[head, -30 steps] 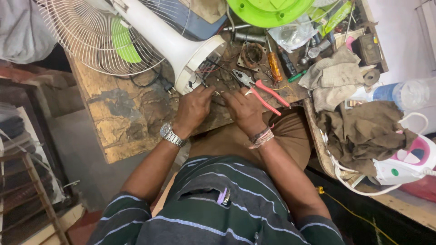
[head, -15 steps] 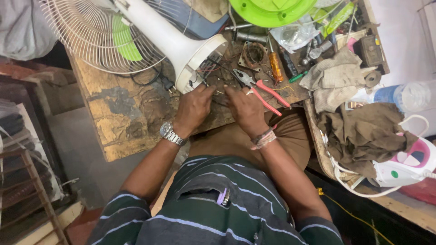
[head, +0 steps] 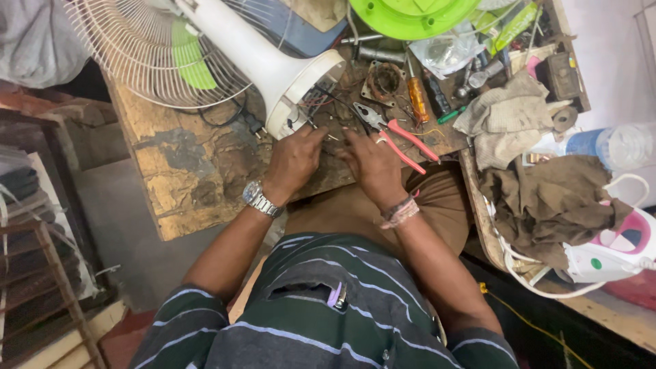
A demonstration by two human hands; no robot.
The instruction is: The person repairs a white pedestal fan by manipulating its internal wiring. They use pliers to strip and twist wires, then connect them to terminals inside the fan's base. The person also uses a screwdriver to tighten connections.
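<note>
— While both hands sit that close together, what are they doing?

— Working at the thin wires (head: 321, 102) that spill from the open end of the white fan (head: 253, 61). The fan lies on its side on the wooden bench (head: 184, 171), with its wire cage (head: 137, 55) pointing away to the left. The left hand (head: 294, 160) has its fingers curled, with the tips right at that opening. The right hand (head: 372, 164) is just beside it, fingers bent down toward the same bundle.

— Is either one gripping a wire?

— I cannot tell. The fingertips are hidden behind the knuckles, so it could be a pinch or just a touch.

— So which step is this?

— It looks like the wiring stage, sorting or joining leads by hand. Neither hand holds a tool. The red-handled pliers (head: 403, 140) lie on the bench, just beside the right hand.

— What would the next move need?

— In my view, a fine, steady grip. The wires are thin and tangled, and the opening is tight.

— Any containers?

— The fan's hollow end holds the wires. Further back is a clear plastic bag (head: 444, 51), but its contents are too jumbled to make out. A plastic bottle (head: 608, 143) lies to the right, past the rags (head: 512, 116), and I cannot see what is in it.
</note>
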